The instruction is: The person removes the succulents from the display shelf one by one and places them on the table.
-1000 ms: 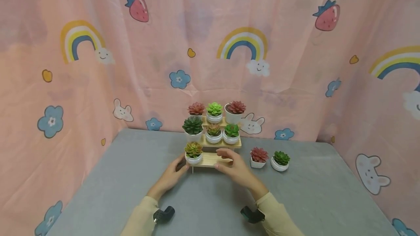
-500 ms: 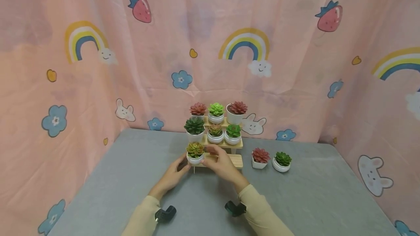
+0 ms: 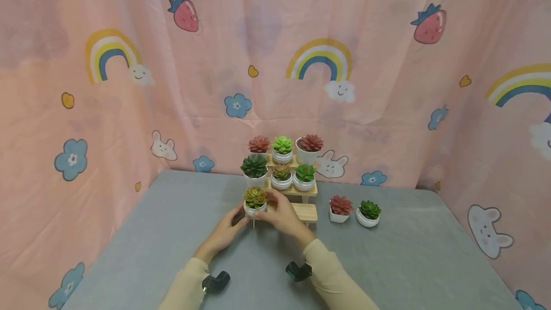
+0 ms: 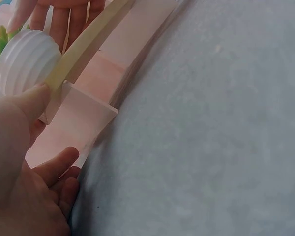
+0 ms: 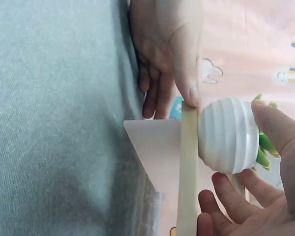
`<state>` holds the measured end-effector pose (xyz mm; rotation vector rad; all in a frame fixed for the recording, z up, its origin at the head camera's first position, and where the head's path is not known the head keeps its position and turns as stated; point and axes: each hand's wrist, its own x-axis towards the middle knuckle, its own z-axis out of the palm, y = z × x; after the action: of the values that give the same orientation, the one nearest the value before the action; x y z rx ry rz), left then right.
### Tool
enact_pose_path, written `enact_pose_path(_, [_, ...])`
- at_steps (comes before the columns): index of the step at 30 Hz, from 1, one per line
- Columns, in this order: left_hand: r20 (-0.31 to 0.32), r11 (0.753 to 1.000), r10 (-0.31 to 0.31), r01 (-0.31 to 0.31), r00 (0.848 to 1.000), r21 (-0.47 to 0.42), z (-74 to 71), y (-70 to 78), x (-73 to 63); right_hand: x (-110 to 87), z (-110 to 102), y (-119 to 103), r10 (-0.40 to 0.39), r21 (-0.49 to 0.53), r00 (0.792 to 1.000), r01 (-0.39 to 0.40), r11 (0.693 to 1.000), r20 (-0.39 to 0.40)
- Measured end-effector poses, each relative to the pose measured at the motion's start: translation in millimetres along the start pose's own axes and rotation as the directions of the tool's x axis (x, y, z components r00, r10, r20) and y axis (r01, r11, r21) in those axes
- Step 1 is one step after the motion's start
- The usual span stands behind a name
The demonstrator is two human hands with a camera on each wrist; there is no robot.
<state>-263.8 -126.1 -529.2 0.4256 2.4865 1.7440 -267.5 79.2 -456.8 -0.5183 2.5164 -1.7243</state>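
A yellow-green succulent in a ribbed white pot [image 3: 255, 210] stands at the left end of the lowest shelf of a wooden plant stand [image 3: 306, 212]. My right hand [image 3: 286, 218] holds this pot: in the right wrist view the thumb lies at the rim of the pot [image 5: 226, 135], with fingers curled around the other side. At the shelf's left end, my left hand [image 3: 224, 234] grips the plank [image 4: 83, 49]; its thumb presses the plank edge beside the pot. The left hand's lower fingers hang loosely near the stand's white leg [image 5: 155, 147].
Several potted succulents fill the two upper shelves, among them a dark green one [image 3: 254, 166] and a bright green one [image 3: 282, 145]. Right of the stand, a red succulent [image 3: 340, 206] and a green succulent [image 3: 368, 210] stand on the grey table [image 3: 413, 252]. A pink curtain [image 3: 206, 61] hangs behind.
My right hand has moved left from over the lowest shelf to the yellow-green succulent and taken hold of its pot. The left hand has stayed at the shelf's end.
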Motion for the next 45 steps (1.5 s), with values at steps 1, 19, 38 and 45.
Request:
enact_pose_path(1, [-0.003, 1.0, -0.003, 0.003, 1.0, 0.002, 0.1, -0.4, -0.5, 0.7, 1, 1, 0.008, -0.002, 1.0, -0.008, 1.0, 0.003])
enact_pose_path(19, [-0.011, 0.999, 0.02, -0.02, 1.0, 0.031, -2.6, 1.7, 0.1, 4.1, 9, -1, 0.038, -0.056, 0.999, -0.039, 0.998, -0.018])
enact_pose_path(38, [0.027, 0.997, 0.071, -0.071, 0.997, -0.005, 1.7, -2.1, 3.0, -6.5, 0, 0, 0.038, -0.086, 0.997, -0.043, 0.995, -0.061])
enact_pose_path(45, [0.023, 0.996, 0.089, -0.089, 0.996, -0.01, -0.2, -1.7, -0.4, -23.6, -9, -4, 0.033, -0.121, 0.994, -0.046, 0.992, -0.105])
